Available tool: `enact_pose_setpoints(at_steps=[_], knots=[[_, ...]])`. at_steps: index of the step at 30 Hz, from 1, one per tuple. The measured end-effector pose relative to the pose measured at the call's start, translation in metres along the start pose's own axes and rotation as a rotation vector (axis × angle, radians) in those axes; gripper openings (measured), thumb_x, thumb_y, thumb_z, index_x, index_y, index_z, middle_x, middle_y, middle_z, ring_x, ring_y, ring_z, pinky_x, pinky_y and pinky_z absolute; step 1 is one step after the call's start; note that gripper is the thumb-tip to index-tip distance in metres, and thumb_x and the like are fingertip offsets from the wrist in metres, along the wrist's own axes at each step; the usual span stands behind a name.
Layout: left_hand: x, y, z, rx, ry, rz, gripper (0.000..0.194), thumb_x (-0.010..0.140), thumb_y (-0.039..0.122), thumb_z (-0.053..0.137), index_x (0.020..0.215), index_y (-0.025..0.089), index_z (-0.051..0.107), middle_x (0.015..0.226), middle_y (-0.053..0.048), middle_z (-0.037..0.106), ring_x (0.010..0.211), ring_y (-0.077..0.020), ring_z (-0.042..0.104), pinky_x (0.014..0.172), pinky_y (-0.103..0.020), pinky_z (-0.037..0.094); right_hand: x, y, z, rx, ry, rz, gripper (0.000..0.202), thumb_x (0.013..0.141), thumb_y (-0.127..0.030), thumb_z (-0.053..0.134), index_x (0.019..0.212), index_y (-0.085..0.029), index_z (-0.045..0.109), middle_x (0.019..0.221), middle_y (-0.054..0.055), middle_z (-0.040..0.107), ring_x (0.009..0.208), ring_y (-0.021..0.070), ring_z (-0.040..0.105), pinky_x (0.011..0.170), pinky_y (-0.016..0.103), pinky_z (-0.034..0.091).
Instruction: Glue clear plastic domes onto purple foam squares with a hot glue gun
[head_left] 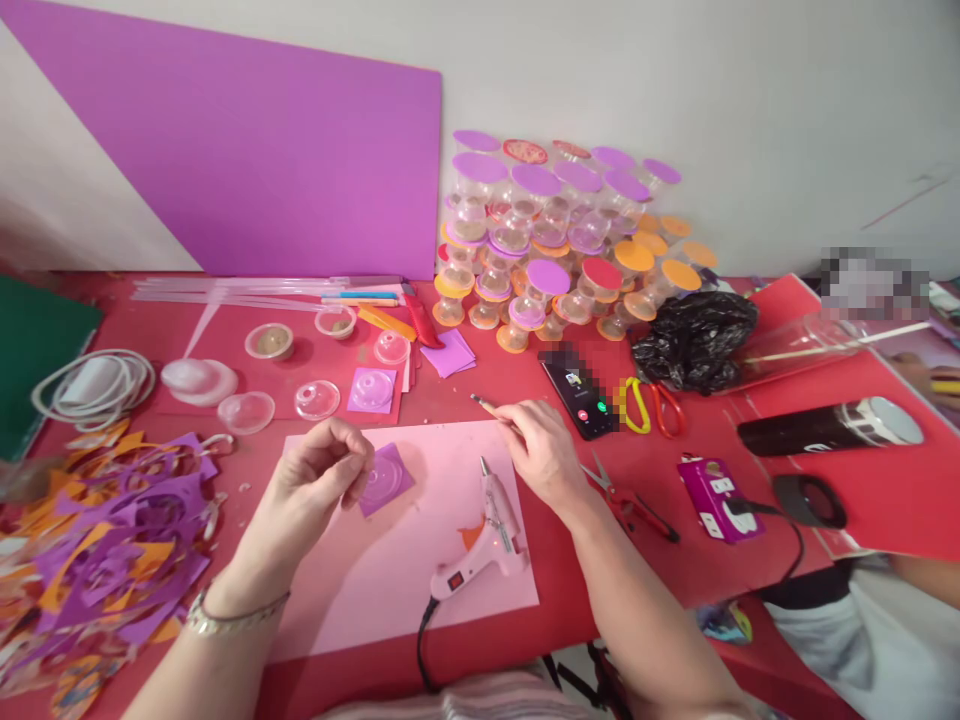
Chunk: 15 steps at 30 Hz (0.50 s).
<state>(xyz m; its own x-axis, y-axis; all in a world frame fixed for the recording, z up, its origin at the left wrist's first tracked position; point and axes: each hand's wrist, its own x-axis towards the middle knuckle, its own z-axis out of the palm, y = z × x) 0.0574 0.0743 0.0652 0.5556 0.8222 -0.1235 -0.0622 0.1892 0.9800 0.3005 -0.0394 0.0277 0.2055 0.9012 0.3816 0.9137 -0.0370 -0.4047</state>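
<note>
Raised over the pink sheet [322, 600], my left hand [315, 475] has its fingers pinched together; what they hold, if anything, is too small to name. Partly behind its fingertips lies a purple foam square [394, 475] with a clear plastic dome on it. My right hand [544, 450] grips a thin stick [486, 405] between thumb and forefinger, its tip pointing left. A pink glue gun [495, 540] lies on the sheet between my hands, with a scrap of orange foam beside it. Clear domes [316, 399] and another dome on a purple square [372, 390] are on the red table.
Stacked plastic cups with coloured discs [547, 278] stand by the wall. Foam scraps [112, 550] pile up at left. Rightward are a phone [577, 395], scissors [637, 505], a black bag [697, 340], a purple power box [720, 500] and a black bottle [825, 428]. A person sits at far right.
</note>
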Motion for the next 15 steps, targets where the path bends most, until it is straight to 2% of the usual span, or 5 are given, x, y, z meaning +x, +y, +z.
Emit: enact_pose_setpoints(at_steps=[3, 7, 12, 15], knots=[[-0.001, 0.007, 0.004, -0.076, 0.035, 0.007, 0.016, 0.069, 0.022, 0.070, 0.070, 0.019, 0.055, 0.055, 0.007, 0.051, 0.043, -0.0038, 0.040, 0.041, -0.014, 0.031, -0.001, -0.008, -0.007, 0.011, -0.007, -0.020, 0.019, 0.096, -0.017, 0.047, 0.097, -0.022, 0.065, 0.086, 0.006, 0.068, 0.083, 0.0220, 0.061, 0.079, 0.036, 0.046], [-0.004, 0.015, 0.005, -0.054, 0.111, 0.049, 0.013, 0.066, 0.021, 0.070, 0.074, 0.018, 0.061, 0.057, 0.006, 0.053, 0.045, -0.0039, 0.041, 0.043, -0.015, 0.032, -0.005, -0.019, -0.011, 0.026, -0.018, -0.050, 0.018, 0.095, -0.017, 0.049, 0.095, -0.022, 0.066, 0.086, 0.006, 0.068, 0.083, 0.0226, 0.061, 0.079, 0.036, 0.047], [-0.010, 0.028, -0.002, 0.120, 0.246, 0.047, 0.015, 0.063, 0.024, 0.070, 0.072, 0.016, 0.061, 0.057, 0.004, 0.057, 0.047, -0.0058, 0.046, 0.044, -0.018, 0.037, -0.014, -0.021, -0.007, 0.061, -0.024, -0.058, 0.018, 0.095, -0.017, 0.049, 0.095, -0.023, 0.066, 0.090, 0.005, 0.071, 0.086, 0.0211, 0.062, 0.082, 0.035, 0.049], [-0.020, 0.037, -0.015, 0.271, 0.378, 0.051, 0.017, 0.062, 0.027, 0.069, 0.072, 0.017, 0.060, 0.059, 0.004, 0.060, 0.048, -0.0072, 0.050, 0.045, -0.019, 0.039, -0.022, -0.017, -0.005, 0.078, -0.005, -0.043, 0.018, 0.095, -0.018, 0.049, 0.095, -0.023, 0.065, 0.088, 0.005, 0.071, 0.084, 0.0205, 0.064, 0.080, 0.035, 0.050]])
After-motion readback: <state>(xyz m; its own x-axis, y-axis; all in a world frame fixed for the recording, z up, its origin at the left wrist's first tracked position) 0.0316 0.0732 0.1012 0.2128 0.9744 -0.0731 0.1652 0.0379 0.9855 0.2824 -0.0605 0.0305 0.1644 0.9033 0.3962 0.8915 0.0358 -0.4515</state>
